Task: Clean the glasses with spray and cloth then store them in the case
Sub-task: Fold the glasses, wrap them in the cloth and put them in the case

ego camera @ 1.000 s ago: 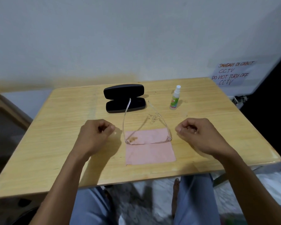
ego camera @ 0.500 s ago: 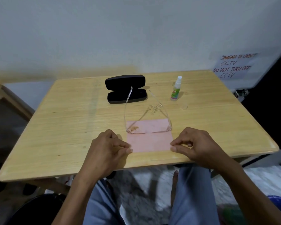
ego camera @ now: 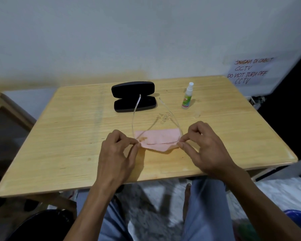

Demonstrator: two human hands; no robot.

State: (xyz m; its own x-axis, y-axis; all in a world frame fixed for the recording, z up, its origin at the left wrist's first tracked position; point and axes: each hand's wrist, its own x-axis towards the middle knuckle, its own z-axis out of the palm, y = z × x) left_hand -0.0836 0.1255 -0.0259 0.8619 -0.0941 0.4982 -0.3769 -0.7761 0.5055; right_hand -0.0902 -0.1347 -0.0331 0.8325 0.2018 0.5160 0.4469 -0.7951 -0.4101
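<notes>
Clear-framed glasses (ego camera: 156,142) lie on a pink cloth (ego camera: 157,148) near the front of the wooden table (ego camera: 68,136), their temples spread and pointing away from me. My left hand (ego camera: 118,153) pinches the cloth's left near corner and my right hand (ego camera: 203,146) pinches its right near corner. The cloth's near edge is lifted and folded up against the glasses' front. A black glasses case (ego camera: 133,97) lies open behind the glasses. A small white-capped spray bottle (ego camera: 187,98) stands upright to the right of the case.
A handwritten paper sign (ego camera: 248,70) hangs on the wall at the back right. Another wooden table (ego camera: 0,105) stands at the left. My knees are under the table's front edge, and a blue object (ego camera: 297,216) sits on the floor at the lower right.
Both hands moved from loose fists beside the cloth to its near corners, pinched them, and lifted the near edge up toward the glasses. The cloth now looks shorter.
</notes>
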